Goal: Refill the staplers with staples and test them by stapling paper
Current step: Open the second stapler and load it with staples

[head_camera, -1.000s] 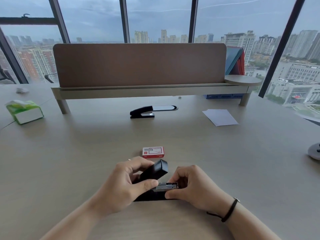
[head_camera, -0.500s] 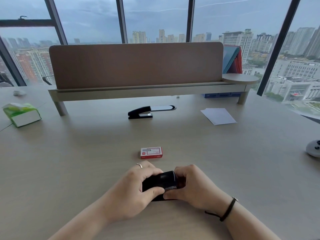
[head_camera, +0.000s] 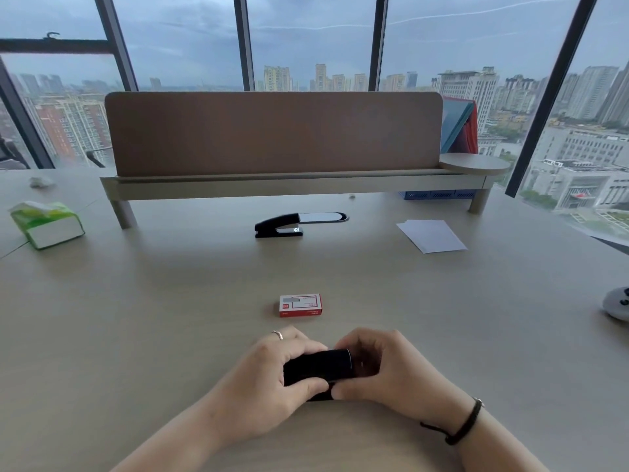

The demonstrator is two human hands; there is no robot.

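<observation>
A small black stapler (head_camera: 318, 367) lies closed on the desk near the front edge. My left hand (head_camera: 272, 379) wraps over its left end, and my right hand (head_camera: 384, 369) grips its right end. Just beyond my hands sits a red and white staple box (head_camera: 300, 305), closed. A second black stapler (head_camera: 279, 225) with a long silver arm rests farther back, in front of the shelf. A small stack of white paper (head_camera: 430, 235) lies at the back right.
A raised shelf with a brown divider panel (head_camera: 272, 134) spans the back of the desk. A green tissue pack (head_camera: 46, 224) sits at the far left. A pale rounded device (head_camera: 617, 306) lies at the right edge. Coloured folders (head_camera: 459, 127) stand behind the shelf.
The stapler's lid stood open with the staple channel showing one second ago; my left hand pressed it down, and it is now closed between both hands.
</observation>
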